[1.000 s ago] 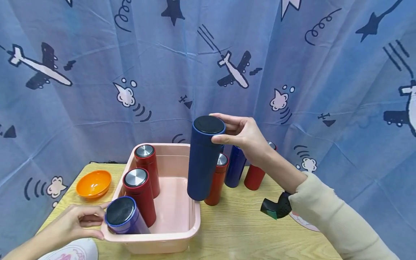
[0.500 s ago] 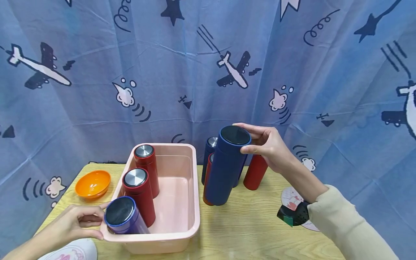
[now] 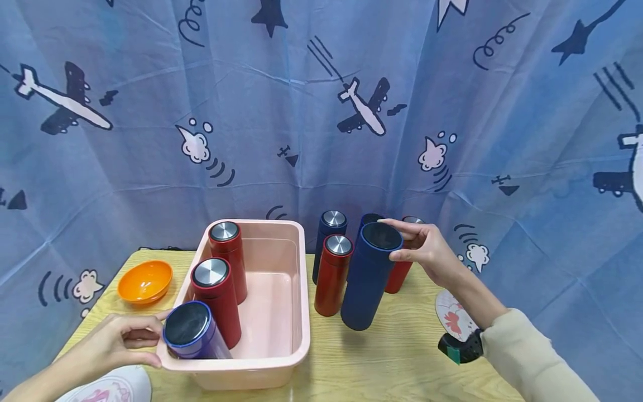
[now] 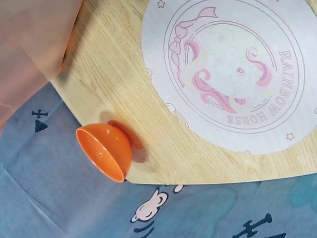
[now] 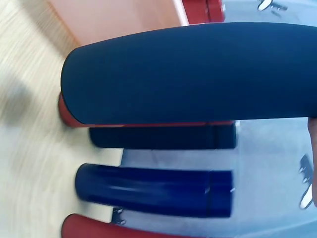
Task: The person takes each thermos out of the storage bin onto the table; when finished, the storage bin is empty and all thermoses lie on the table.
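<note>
My right hand (image 3: 427,254) grips a dark blue thermos flask (image 3: 369,285) by its top, thumb and fingers on either side of the black lid. In the right wrist view this dark blue flask (image 5: 188,74) hangs tilted above the table, its base off the wood. My left hand (image 3: 118,340) grips the near left corner of a pink plastic basin (image 3: 273,365). Inside the basin, along its left side, stand two red flasks (image 3: 221,304) with silver lids. A purple flask (image 3: 203,340) with a black lid leans in the corner beside my left hand.
Right of the basin stand a red flask (image 3: 331,279), a navy flask (image 3: 329,231), a partly hidden blue flask (image 5: 153,188) and another red flask (image 3: 399,273). An orange bowl (image 3: 145,282) sits left of the basin. Round printed mats (image 4: 233,79) lie on the wooden table (image 3: 382,368).
My right hand has carried the dark blue flask from over the basin's right edge to the right, then lower and nearer, in front of the standing flasks. My left hand stays at the basin corner.
</note>
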Demonstrator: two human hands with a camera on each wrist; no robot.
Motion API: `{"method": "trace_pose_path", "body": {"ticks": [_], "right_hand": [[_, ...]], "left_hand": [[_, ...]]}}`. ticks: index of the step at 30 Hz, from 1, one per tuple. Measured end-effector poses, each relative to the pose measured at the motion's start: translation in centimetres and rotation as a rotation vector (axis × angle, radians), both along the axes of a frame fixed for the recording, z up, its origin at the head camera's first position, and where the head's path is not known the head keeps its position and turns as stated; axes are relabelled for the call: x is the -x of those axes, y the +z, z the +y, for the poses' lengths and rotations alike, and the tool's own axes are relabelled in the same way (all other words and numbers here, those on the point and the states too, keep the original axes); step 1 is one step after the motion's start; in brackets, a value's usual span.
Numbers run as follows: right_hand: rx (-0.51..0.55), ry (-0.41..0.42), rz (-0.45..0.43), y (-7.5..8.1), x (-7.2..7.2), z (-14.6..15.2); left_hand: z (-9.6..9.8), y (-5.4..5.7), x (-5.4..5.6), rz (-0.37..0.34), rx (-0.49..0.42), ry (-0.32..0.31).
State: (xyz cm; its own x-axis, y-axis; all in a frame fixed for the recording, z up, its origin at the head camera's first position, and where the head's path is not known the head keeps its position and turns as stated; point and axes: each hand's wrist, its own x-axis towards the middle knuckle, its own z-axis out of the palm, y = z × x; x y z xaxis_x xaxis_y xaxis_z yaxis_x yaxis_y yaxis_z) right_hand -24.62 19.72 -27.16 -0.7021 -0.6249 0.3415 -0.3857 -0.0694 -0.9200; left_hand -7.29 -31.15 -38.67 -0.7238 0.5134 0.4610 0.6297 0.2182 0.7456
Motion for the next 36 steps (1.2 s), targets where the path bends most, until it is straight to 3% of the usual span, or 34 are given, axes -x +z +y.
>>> {"method": "trace_pose_path", "body": {"ticks": [8,16,31,36], "right_hand": [[-0.013,-0.075,-0.059,-2.9,1.1,1.7],[-0.031,-0.119,-0.041,-4.9,2.4,3.5],[-0.094,-0.179,-0.064,-7.1,4.9,5.5],[-0.056,-0.136,-0.102,-8.0,5.7,5.2]], "left_hand": [[0.0,0.0,0.1,-0.004,-0.006,0.001],[0.0,0.0,-0.1,-0.005,-0.013,-0.002],[-0.2,0.0,-0.2,-0.006,-0.014,0.005],[-0.2,-0.1,-0.2,-0.005,-0.009,0.015]]}}
